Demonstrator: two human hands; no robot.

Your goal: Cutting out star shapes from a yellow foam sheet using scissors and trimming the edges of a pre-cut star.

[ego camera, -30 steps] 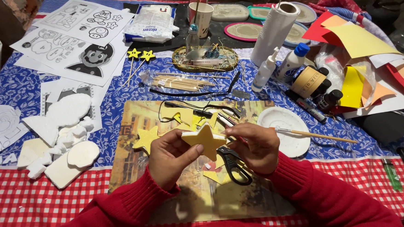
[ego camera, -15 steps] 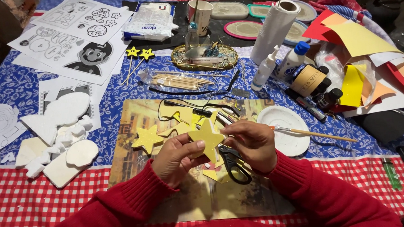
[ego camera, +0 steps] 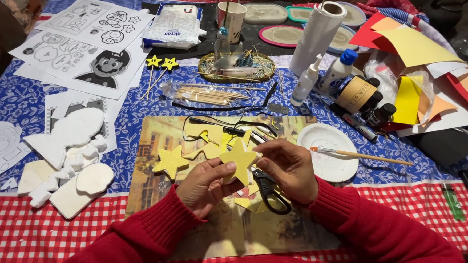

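Observation:
My left hand (ego camera: 205, 185) and my right hand (ego camera: 290, 168) both pinch a yellow foam star (ego camera: 239, 160) above a printed board (ego camera: 151, 173) on the table. The left thumb presses its lower left point; the right fingers grip its right side. Black-handled scissors (ego camera: 269, 191) lie under my right hand on the board. A second yellow star (ego camera: 169, 161) rests on the board to the left, with yellow foam scraps (ego camera: 207, 138) behind it. Both sleeves are red.
White foam pieces (ego camera: 70, 156) lie left. A white plate (ego camera: 328, 152) with a paintbrush (ego camera: 360, 155) sits right. Behind are a bag of wooden sticks (ego camera: 208, 94), two stars on sticks (ego camera: 161, 63), printed sheets (ego camera: 85, 43), glue bottles (ego camera: 337, 72), a paper roll (ego camera: 317, 31) and coloured paper (ego camera: 416, 47).
The star has been turned slightly between my fingers and both hands have shifted a little; the things on the table stay where they were.

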